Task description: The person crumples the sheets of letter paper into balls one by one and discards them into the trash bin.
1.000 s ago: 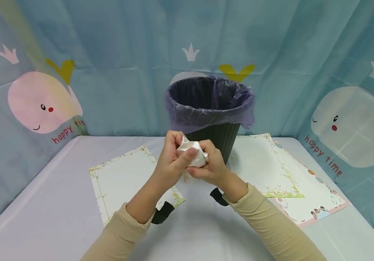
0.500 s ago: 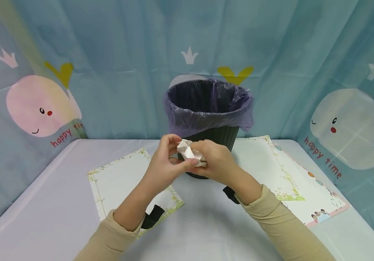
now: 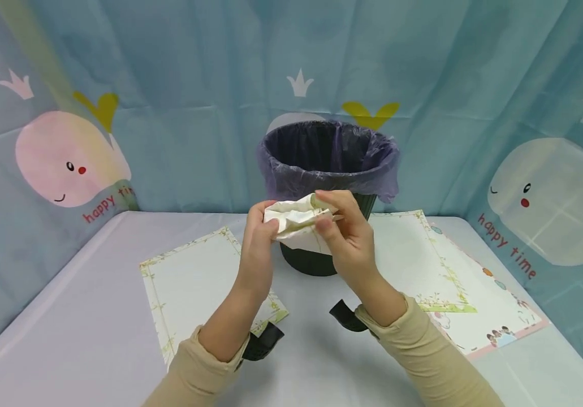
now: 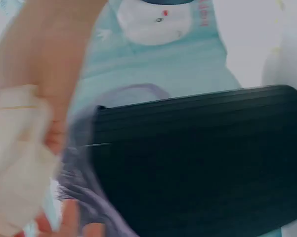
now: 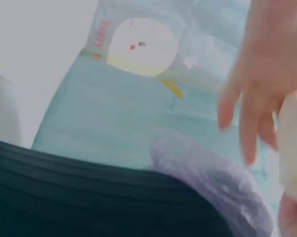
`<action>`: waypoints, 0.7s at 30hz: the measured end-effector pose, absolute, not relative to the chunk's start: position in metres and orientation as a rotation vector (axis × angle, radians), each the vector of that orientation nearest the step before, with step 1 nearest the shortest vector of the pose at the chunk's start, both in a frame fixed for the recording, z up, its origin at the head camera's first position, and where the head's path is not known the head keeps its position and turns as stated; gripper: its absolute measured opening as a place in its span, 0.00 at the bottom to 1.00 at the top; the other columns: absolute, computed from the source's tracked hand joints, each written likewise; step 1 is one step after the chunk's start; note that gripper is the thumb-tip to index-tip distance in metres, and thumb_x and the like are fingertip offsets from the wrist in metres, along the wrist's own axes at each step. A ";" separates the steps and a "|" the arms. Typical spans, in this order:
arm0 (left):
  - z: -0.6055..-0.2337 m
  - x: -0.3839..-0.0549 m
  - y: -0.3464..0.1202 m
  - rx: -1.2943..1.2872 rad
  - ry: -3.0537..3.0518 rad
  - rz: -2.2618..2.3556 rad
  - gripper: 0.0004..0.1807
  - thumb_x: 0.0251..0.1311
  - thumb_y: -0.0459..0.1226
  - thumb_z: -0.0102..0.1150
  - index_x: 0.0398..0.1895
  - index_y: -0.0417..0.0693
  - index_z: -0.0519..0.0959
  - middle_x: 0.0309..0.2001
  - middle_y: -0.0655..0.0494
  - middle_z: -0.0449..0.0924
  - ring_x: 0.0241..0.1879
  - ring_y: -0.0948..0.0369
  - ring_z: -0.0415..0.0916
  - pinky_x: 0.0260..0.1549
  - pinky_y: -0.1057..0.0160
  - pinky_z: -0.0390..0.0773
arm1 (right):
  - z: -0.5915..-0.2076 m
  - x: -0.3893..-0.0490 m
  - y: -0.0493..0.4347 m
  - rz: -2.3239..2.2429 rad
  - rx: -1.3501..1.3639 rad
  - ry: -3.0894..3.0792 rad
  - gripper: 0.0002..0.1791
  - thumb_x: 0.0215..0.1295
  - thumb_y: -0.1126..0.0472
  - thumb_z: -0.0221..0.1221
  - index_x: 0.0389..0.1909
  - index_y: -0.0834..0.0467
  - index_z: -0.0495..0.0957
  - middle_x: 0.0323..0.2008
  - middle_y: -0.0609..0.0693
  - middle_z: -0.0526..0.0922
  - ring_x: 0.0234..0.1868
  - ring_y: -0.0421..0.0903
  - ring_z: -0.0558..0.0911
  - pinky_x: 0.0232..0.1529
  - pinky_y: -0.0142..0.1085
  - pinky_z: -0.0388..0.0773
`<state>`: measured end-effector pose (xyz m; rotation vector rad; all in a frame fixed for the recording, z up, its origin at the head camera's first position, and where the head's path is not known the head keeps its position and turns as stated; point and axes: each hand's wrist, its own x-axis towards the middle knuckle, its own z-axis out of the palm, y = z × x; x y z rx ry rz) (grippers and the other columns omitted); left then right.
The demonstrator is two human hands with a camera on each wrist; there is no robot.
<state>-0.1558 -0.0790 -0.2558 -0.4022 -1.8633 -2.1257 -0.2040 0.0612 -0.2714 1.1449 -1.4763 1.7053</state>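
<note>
Between both hands, in front of the trash bin, is a crumpled sheet of white paper (image 3: 303, 229), partly spread out and creased. My left hand (image 3: 257, 251) grips its left side, thumb on the near face. On the right side my right hand (image 3: 350, 243) pinches it between thumb and fingers. The paper (image 4: 17, 163) is blurred at the left edge of the left wrist view. In the right wrist view the paper (image 5: 294, 143) shows only in part, at the right edge.
Behind the hands stands a dark ribbed trash bin (image 3: 311, 263) lined with a purple bag (image 3: 322, 181). A bordered sheet (image 3: 194, 277) lies at left; a green-bordered sheet (image 3: 403, 254) overlaps a pink-bordered one (image 3: 505, 308) at right. A blue curtain (image 3: 194, 158) surrounds the table.
The paper was a compact ball squeezed in both hands; the fingers loosened round it, and now it is wider and partly unfolded, a hand at each side.
</note>
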 end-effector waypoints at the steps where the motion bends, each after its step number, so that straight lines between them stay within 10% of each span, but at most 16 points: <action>1: -0.253 -0.156 -0.079 -0.363 -1.893 -2.097 0.26 0.64 0.45 0.31 0.56 0.33 0.60 0.51 0.42 0.66 0.49 0.54 0.66 0.50 0.57 0.66 | -0.271 -0.205 0.062 1.696 1.175 -1.464 0.13 0.69 0.48 0.58 0.52 0.37 0.79 0.44 0.42 0.74 0.44 0.42 0.73 0.33 0.25 0.73; 5: -0.244 -0.157 -0.078 -0.218 -1.890 -2.141 0.29 0.68 0.53 0.33 0.51 0.34 0.65 0.47 0.44 0.69 0.46 0.55 0.69 0.44 0.59 0.68 | -0.273 -0.207 0.061 1.662 1.251 -1.407 0.12 0.71 0.50 0.56 0.52 0.40 0.80 0.45 0.44 0.73 0.46 0.43 0.72 0.34 0.25 0.71; 14: -0.253 -0.165 -0.059 -0.174 -1.536 -2.181 0.13 0.70 0.39 0.40 0.26 0.46 0.66 0.28 0.56 0.65 0.26 0.66 0.66 0.25 0.71 0.66 | -0.280 -0.203 0.051 1.560 1.229 -1.364 0.20 0.72 0.42 0.49 0.61 0.35 0.75 0.49 0.50 0.71 0.50 0.46 0.70 0.45 0.31 0.69; 21: -0.265 -0.168 -0.044 -0.162 -1.502 -2.098 0.16 0.69 0.36 0.37 0.21 0.45 0.64 0.26 0.55 0.64 0.28 0.63 0.63 0.26 0.70 0.63 | -0.281 -0.204 0.037 1.475 1.028 -1.240 0.27 0.76 0.46 0.45 0.26 0.63 0.73 0.22 0.55 0.67 0.24 0.46 0.67 0.22 0.29 0.63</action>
